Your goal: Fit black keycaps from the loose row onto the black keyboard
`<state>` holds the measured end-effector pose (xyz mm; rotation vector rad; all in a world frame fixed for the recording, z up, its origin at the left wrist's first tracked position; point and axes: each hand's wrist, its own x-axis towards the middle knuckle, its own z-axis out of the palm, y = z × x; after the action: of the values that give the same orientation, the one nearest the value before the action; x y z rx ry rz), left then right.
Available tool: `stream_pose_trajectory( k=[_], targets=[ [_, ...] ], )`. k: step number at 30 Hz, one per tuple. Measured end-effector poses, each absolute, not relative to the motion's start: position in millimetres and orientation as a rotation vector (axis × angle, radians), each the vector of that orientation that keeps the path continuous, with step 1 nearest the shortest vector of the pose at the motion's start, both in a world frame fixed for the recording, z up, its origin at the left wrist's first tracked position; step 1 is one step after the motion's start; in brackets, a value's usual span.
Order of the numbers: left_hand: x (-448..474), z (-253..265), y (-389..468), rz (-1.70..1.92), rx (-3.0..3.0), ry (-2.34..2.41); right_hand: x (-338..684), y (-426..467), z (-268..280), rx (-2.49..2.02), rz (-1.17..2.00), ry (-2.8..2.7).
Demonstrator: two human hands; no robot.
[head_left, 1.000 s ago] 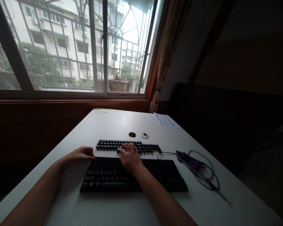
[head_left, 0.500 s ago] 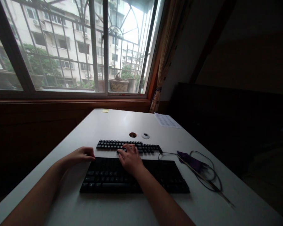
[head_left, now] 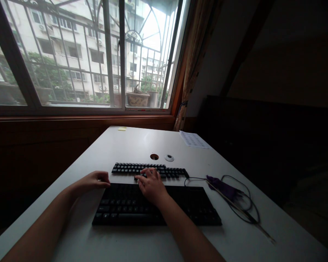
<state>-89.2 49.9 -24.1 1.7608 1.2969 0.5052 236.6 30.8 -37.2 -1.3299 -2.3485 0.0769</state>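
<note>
A black keyboard (head_left: 131, 209) lies on the white desk; its upper part looks bare, with keys still in the lower left rows. Behind it, loose black keycaps (head_left: 125, 168) stand in rows. My right hand (head_left: 152, 187) reaches over the keyboard to the front of these rows. Its thumb and forefinger close at a small dark keycap (head_left: 136, 178), and the other fingers bend over the rows, hiding some of them. My left hand (head_left: 98, 179) is curled, fingertips by the keyboard's far left corner; anything between them is hidden.
A purple cloth-like piece (head_left: 224, 187), a looped black cable (head_left: 258, 213) and a thin stick (head_left: 262, 231) lie at the right. Farther back are a round desk hole (head_left: 154, 157), a white ring (head_left: 169, 158), a printed sheet (head_left: 194, 139) and a yellow note (head_left: 122, 128).
My right fingertips have shifted slightly left and toward me, along with the dark keycap at them. My left hand stays in place.
</note>
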Motion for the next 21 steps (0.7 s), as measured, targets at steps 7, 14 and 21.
stream_pose_trajectory(
  k=[7, 14, 21],
  targets=[
    [-89, -25, 51, 0.498, 1.797, 1.312, 237, 29, -36, -1.303, 0.079, -2.378],
    [-89, -22, 50, 0.483, 1.767, 1.307, 239, 29, -34, -1.219, 0.103, -2.426],
    [-86, -16, 47, 0.437, 1.792, 1.324, 239, 29, -32, -1.204, 0.154, -2.427]
  ],
)
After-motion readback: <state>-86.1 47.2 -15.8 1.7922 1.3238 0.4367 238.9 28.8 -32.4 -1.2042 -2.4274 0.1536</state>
